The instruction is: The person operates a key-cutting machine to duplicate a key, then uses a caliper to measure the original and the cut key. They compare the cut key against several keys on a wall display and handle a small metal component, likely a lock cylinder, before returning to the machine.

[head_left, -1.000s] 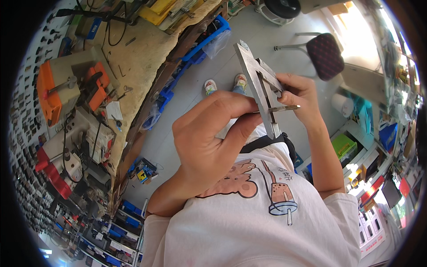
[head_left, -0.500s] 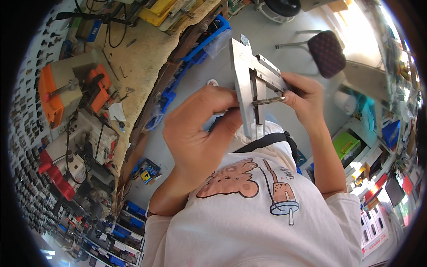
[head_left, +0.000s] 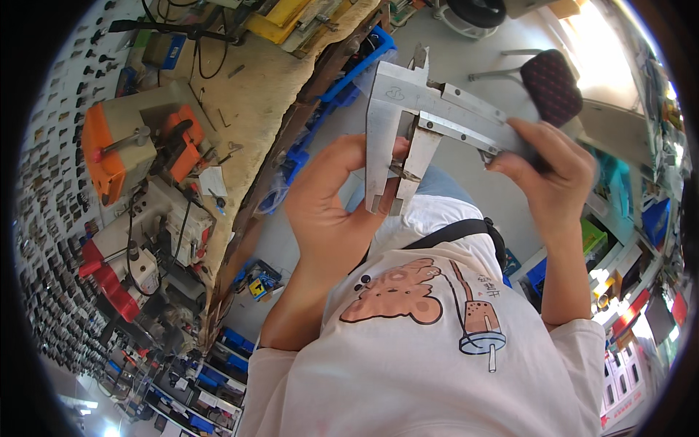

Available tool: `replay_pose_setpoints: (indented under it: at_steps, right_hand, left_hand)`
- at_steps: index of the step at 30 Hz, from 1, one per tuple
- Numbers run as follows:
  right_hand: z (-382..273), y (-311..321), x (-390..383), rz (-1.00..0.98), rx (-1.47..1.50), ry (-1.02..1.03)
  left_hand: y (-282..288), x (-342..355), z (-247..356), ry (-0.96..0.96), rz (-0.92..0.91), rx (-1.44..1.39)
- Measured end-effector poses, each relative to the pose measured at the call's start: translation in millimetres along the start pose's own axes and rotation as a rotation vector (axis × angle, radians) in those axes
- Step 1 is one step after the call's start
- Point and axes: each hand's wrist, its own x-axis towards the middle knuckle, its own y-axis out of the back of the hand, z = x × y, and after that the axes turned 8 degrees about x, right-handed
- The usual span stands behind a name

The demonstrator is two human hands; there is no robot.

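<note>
My right hand (head_left: 550,178) grips the beam end of a steel vernier caliper (head_left: 395,96) with thumb and curled fingers. The caliper lies flat across the upper middle, its jaws pointing down toward my body. My left hand (head_left: 324,204) is pinched behind those jaws on a small, thin metal piece (head_left: 403,172), which shows between them and is partly hidden. Whether both jaws touch that piece I cannot tell. My white printed T-shirt (head_left: 408,364) is below the hands.
The worn bench (head_left: 244,98) at left holds an orange-grey machine (head_left: 102,146), a red-grey machine (head_left: 109,291) and loose tools, beside a wall of hanging keys. Blue bins (head_left: 360,62) line its edge. A dotted-seat chair (head_left: 550,87), round stool (head_left: 473,11) and cluttered shelving stand at right.
The caliper has swung from steeply angled to lying broadside to view. My right hand has moved right, and the small metal piece is now more hidden between the jaws.
</note>
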Motion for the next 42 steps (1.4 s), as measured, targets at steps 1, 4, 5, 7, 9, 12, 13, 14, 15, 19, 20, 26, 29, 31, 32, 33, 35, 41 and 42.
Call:
replay_pose_setpoints:
  at_steps: [1,4,5,7,9,12,13,14,15,19,20,26,29,31,32,33,35,41,42]
  right_hand:
    - [-3,3,2,0.01,-0.042,0.037]
    - [-6,7,6,0.029,-0.162,0.217]
    - [-6,8,7,0.048,-0.194,0.26]
    - [-5,11,8,0.084,-0.257,0.346]
    - [-5,13,9,0.083,-0.284,0.397]
    - [-2,12,9,0.11,-0.271,0.446]
    - [-1,11,9,0.124,-0.258,0.458]
    - [0,10,9,0.128,-0.256,0.46]
    - [1,10,8,0.132,-0.255,0.461]
    - [1,11,7,0.142,-0.279,0.483]
    - [0,11,7,0.141,-0.286,0.488]
    - [1,12,6,0.147,-0.274,0.491]
    - [3,11,4,0.123,-0.204,0.404]
    - [4,9,3,0.09,-0.111,0.27]
    - [4,8,2,0.046,-0.033,0.13]
    - [3,6,2,0.004,0.045,-0.012]
    - [2,2,-1,-0.057,0.224,-0.324]
    - [-2,11,4,-0.107,-0.085,-0.076]
    - [-2,14,5,-0.108,-0.117,0.003]
  left_hand:
    - [0,0,0,0.005,-0.011,0.019]
    - [0,1,-3,-0.062,0.012,0.032]
    - [-1,3,-4,-0.098,0.024,0.025]
    - [-3,5,-3,-0.115,0.041,0.059]
    - [-3,4,-2,-0.158,0.049,0.116]
    - [-2,5,-2,-0.243,0.043,0.199]
    - [-2,6,-2,-0.261,0.045,0.208]
    - [-3,5,-2,-0.277,0.049,0.22]
    - [-3,5,-2,-0.265,0.052,0.218]
    - [-4,3,-2,-0.243,0.055,0.21]
    - [-4,3,-2,-0.243,0.053,0.208]
    - [-4,3,1,-0.271,0.058,0.208]
    - [-5,4,-4,-0.279,0.052,0.168]
    - [-6,3,-2,-0.267,0.077,0.143]
    - [-7,3,-1,-0.263,0.088,0.129]
    - [-7,2,2,-0.16,0.065,0.092]
    - [-7,-2,7,0.045,0.013,0.02]
    - [3,-8,-14,0.052,-0.167,-0.01]
    - [3,-9,-15,0.032,-0.18,0.002]
